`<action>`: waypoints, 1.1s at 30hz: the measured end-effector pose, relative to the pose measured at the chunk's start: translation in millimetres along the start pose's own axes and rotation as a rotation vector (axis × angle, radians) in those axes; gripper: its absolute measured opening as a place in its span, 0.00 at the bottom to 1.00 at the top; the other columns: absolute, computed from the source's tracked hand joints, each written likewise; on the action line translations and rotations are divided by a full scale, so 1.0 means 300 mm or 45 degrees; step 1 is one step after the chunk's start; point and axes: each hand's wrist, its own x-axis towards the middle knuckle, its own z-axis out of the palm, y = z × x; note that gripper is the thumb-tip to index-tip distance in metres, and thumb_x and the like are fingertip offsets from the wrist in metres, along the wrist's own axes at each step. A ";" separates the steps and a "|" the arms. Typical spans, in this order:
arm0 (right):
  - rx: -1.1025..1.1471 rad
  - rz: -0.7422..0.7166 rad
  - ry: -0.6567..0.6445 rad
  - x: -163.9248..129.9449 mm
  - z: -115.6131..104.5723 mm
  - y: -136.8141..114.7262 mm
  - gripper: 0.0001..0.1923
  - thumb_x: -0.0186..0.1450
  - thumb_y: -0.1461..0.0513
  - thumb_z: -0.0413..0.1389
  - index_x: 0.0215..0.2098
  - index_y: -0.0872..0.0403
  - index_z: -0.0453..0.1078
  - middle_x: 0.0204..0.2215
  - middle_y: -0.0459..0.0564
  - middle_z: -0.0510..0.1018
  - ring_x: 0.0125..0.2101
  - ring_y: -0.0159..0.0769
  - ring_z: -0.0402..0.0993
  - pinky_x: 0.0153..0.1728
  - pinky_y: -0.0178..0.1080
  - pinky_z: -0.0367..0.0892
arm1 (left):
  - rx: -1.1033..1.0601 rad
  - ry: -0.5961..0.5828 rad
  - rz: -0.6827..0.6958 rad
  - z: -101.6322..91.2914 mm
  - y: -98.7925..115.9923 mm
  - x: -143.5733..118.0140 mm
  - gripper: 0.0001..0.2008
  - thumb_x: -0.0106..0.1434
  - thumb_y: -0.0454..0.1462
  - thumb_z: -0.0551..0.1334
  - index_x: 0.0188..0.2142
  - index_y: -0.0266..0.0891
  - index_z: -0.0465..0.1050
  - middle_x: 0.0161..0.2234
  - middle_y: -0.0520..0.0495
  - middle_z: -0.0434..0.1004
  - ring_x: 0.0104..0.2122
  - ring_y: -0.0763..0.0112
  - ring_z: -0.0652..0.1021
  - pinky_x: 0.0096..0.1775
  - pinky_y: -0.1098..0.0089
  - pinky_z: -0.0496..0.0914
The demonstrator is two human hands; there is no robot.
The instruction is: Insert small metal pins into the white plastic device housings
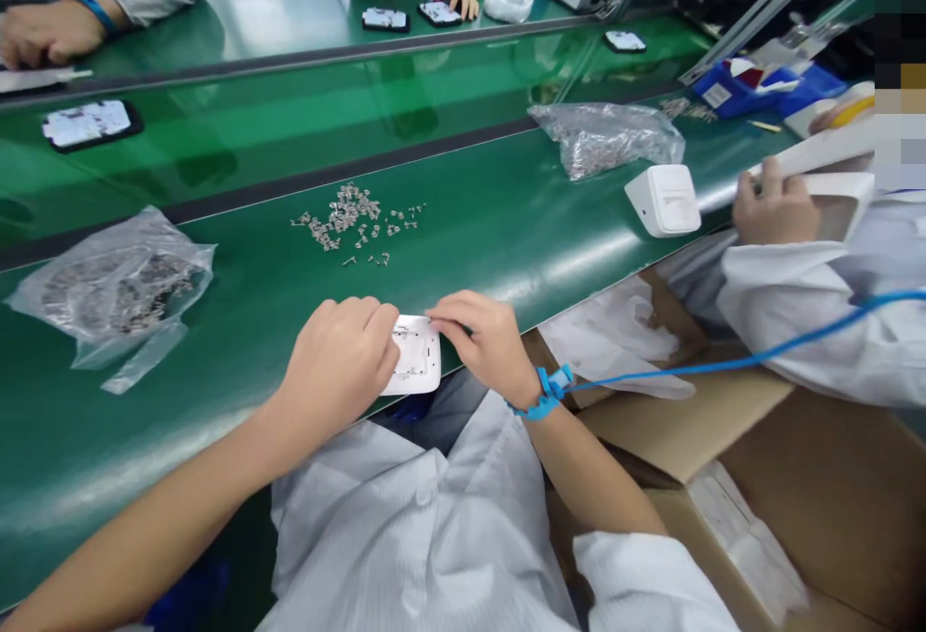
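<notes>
A small white plastic housing (418, 358) lies at the near edge of the green bench (238, 323). My left hand (340, 357) grips its left side. My right hand (486, 338) pinches at its top right corner with thumb and forefinger; anything held in that pinch is too small to make out. A blue wrist strap (542, 400) with a blue cord circles my right wrist. A loose heap of small metal parts (351, 222) lies on the bench just beyond the housing.
A plastic bag of metal parts (120, 289) sits left, another bag (608, 135) right. A white housing (664, 200) stands near a co-worker's hand (774, 207). Open cardboard boxes (788, 478) are lower right. Black trays (91, 123) and other people's hands are across the belt.
</notes>
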 end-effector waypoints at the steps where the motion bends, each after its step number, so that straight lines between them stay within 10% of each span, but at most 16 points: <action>1: -0.009 -0.001 -0.018 -0.017 0.004 -0.011 0.08 0.70 0.65 0.55 0.37 0.51 0.77 0.38 0.48 0.80 0.39 0.34 0.77 0.41 0.38 0.72 | 0.020 0.046 0.024 -0.001 0.011 -0.009 0.08 0.65 0.32 0.53 0.30 0.40 0.67 0.27 0.47 0.72 0.28 0.64 0.72 0.31 0.62 0.58; 14: -0.019 0.129 -0.030 -0.008 0.078 -0.051 0.05 0.63 0.69 0.59 0.31 0.53 0.71 0.38 0.50 0.75 0.42 0.37 0.72 0.47 0.42 0.68 | -0.041 -0.104 -0.071 0.043 0.017 0.001 0.07 0.64 0.32 0.54 0.30 0.41 0.68 0.25 0.48 0.74 0.25 0.63 0.74 0.28 0.63 0.55; 23: 0.133 0.341 -0.116 0.029 0.074 0.001 0.10 0.58 0.63 0.67 0.26 0.55 0.70 0.32 0.45 0.72 0.29 0.28 0.65 0.31 0.34 0.64 | -0.178 -0.239 -0.179 0.034 -0.005 0.029 0.07 0.65 0.37 0.56 0.30 0.42 0.68 0.26 0.50 0.77 0.24 0.66 0.74 0.25 0.66 0.47; 33: -0.094 -0.118 0.170 -0.122 0.095 0.010 0.11 0.70 0.65 0.55 0.46 0.51 0.78 0.48 0.55 0.76 0.43 0.37 0.72 0.45 0.45 0.73 | -0.168 -0.298 0.002 0.036 -0.026 0.026 0.13 0.71 0.42 0.53 0.40 0.47 0.77 0.31 0.51 0.78 0.30 0.66 0.76 0.26 0.68 0.51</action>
